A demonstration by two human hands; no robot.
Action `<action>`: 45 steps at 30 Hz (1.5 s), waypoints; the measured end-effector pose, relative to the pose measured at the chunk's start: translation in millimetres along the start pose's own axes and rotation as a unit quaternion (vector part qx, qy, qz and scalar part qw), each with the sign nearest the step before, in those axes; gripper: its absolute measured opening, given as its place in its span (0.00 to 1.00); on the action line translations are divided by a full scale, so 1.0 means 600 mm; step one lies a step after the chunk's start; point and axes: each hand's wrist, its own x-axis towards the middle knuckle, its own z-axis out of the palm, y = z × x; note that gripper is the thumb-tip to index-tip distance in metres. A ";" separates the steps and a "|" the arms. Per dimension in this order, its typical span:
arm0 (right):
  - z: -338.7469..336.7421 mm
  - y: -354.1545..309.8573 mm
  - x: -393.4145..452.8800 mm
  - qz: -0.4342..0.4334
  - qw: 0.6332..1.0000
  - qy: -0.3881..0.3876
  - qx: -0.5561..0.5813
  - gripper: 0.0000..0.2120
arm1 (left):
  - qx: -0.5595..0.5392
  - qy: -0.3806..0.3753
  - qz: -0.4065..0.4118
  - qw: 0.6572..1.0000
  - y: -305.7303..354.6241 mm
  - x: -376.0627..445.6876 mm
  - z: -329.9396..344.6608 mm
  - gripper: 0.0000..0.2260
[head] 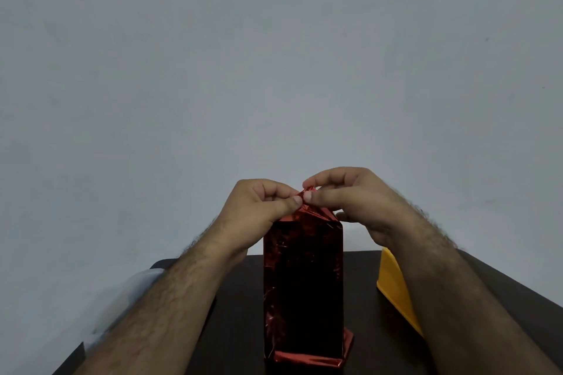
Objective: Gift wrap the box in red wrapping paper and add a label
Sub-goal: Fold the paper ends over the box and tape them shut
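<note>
The box [303,283] stood upright on the dark table [237,313], approx centre of frame, w/ shiny red wrapping paper [304,216] already round its sides and gathered to a peak at the top end. Both hands worked that peak at 12 o'clock from the box: left hand [262,204] pinched the foil between thumb and forefinger, right hand [350,201] pinched the same tip from the other side, thumbs nearly touching.

Judged handling: paper looked thin, crinkly, metallic, so prob. slippery and quick to tear or spring back; best held at the folded tip, close to the box edge, not mid-sheet. Box seemed stiff and light, tall enough to tip if pushed sideways.

A yellow container [393,283] sat at 3 o'clock, partly behind the right forearm. No label in view.
</note>
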 end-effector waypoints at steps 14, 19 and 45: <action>0.000 0.000 0.004 -0.007 1.000 0.000 -0.027 0.04 | 0.060 -0.078 0.026 0.995 -0.020 0.010 -0.028 0.08; 0.002 0.005 0.010 -0.006 1.000 0.010 -0.024 0.05 | -0.021 -0.086 -0.020 0.996 -0.028 0.011 -0.021 0.08; 0.006 0.057 0.042 0.045 0.997 0.047 -0.050 0.06 | -0.003 -0.025 -0.004 1.000 -0.028 0.007 -0.001 0.18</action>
